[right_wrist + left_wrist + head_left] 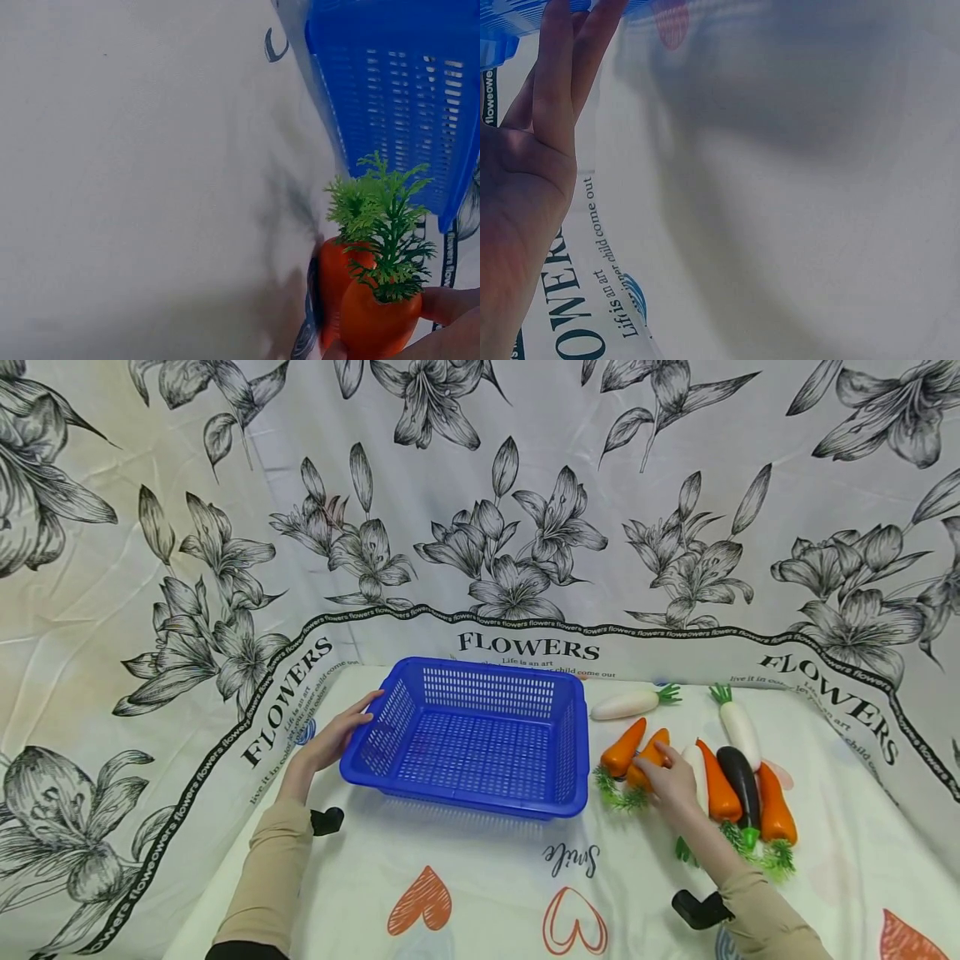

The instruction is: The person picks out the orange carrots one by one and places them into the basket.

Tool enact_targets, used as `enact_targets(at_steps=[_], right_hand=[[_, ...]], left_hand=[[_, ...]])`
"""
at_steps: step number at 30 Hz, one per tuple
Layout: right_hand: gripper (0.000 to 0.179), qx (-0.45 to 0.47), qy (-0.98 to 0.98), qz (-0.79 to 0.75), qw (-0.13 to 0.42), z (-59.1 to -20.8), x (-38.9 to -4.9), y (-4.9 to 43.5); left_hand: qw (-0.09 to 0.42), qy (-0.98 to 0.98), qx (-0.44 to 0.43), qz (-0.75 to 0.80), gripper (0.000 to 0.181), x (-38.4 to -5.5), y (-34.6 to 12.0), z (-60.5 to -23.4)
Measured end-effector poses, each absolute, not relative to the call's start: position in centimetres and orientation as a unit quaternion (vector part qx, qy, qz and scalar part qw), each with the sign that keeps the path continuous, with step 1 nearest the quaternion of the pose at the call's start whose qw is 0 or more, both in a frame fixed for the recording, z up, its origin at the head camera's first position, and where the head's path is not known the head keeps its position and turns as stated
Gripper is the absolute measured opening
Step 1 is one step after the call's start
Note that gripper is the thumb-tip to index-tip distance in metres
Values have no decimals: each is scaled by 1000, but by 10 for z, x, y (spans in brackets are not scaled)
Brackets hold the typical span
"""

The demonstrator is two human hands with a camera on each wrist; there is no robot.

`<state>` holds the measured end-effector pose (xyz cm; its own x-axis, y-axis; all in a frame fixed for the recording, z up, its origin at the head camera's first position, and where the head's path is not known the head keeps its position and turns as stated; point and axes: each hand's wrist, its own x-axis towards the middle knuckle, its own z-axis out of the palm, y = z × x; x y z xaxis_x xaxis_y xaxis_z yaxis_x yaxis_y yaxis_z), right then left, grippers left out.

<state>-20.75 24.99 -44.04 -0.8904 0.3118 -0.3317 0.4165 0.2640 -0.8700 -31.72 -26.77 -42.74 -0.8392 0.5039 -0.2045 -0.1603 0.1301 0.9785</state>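
A blue plastic basket [468,797] with slotted walls stands on the cloth-covered table. At its left side my left hand [341,735] touches the rim; in the left wrist view its fingers reach out nearly straight to the basket [510,30]. Right of the basket, my right hand [671,777] pinches an orange carrot [379,322] with a feathery green top. A second carrot [623,748] lies close against it on the basket side. Just beyond the right hand is a white radish [697,764], partly covered by the hand and forearm.
Right of my right hand lie a carrot [720,789], a dark eggplant [741,781] and another carrot [776,806]. Farther back are a white radish [626,704] beside the basket's corner and another radish [741,727]. A flower-printed curtain [517,527] hangs behind the table.
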Motion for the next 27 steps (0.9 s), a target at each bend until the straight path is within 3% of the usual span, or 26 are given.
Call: enact_targets(at_steps=[11, 27], right_hand=[[71, 214, 790, -575, 23, -427, -205, 255], [74, 203, 738, -641, 45, -393, -202, 257]], left_hand=[[261, 699, 130, 654, 57, -316, -268, -428], [256, 700, 132, 653, 56, -314, -267, -426]])
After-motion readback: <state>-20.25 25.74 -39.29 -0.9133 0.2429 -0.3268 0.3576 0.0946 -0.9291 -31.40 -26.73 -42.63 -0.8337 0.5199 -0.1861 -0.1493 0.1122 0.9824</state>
